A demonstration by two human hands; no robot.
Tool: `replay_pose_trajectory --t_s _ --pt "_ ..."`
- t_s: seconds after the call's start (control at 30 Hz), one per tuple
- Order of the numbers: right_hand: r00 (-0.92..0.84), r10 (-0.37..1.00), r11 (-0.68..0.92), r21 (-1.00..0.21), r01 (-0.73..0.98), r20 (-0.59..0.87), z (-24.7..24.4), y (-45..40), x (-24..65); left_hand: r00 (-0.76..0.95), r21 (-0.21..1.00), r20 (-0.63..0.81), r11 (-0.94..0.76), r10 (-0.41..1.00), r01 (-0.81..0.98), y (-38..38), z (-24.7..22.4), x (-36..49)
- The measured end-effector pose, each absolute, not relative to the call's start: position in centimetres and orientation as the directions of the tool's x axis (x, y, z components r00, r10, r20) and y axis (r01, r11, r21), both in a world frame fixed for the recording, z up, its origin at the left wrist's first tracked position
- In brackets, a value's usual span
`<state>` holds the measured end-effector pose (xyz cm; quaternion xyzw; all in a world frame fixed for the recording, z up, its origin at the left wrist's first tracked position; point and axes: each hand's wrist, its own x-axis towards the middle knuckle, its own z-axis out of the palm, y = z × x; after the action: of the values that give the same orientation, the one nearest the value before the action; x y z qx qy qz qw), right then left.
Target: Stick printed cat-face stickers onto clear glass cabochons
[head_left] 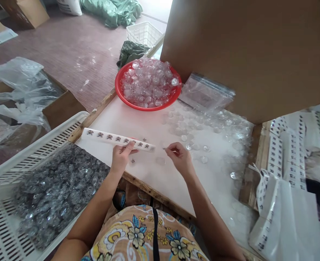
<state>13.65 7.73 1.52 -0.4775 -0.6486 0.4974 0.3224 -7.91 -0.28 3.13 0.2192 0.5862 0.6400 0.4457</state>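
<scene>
My left hand [121, 155] pinches a white strip of stickers [105, 135] between thumb and fingers. Small dark printed figures run along the strip in a row. Just past its right end, my right hand [180, 158] is closed at the fingertips on a small dark sticker [164, 148]. Below that sticker a clear disc [160, 160] lies on the white tabletop [146, 172]. Two loose dark figures lie near the strip, one above it [144, 139] and another below it [132, 161]. Several clear discs [204, 159] are scattered right of my right hand.
A red basin [148, 108] heaped with clear discs stands at the back, beside a clear plastic bag [203, 93]. A white crate [40, 145] of dark shiny pieces [64, 188] sits at left. Cardboard [244, 54] rises behind; printed sheets [274, 203] hang over the right edge.
</scene>
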Motion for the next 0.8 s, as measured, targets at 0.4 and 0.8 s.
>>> replay_pose_trajectory --t_s 0.4,0.8 --pt "-0.378 0.877 -0.059 -0.848 0.527 -0.295 -0.9 5.8 14.8 -0.612 0.94 -0.232 0.013 0.756 -0.341 -0.5 3.3 -9.9" --pt "-0.414 0.909 0.271 -0.692 0.669 -0.045 -0.6 4.7 10.7 -0.573 0.934 -0.229 0.013 0.787 -0.356 -0.6 3.4 -9.1"
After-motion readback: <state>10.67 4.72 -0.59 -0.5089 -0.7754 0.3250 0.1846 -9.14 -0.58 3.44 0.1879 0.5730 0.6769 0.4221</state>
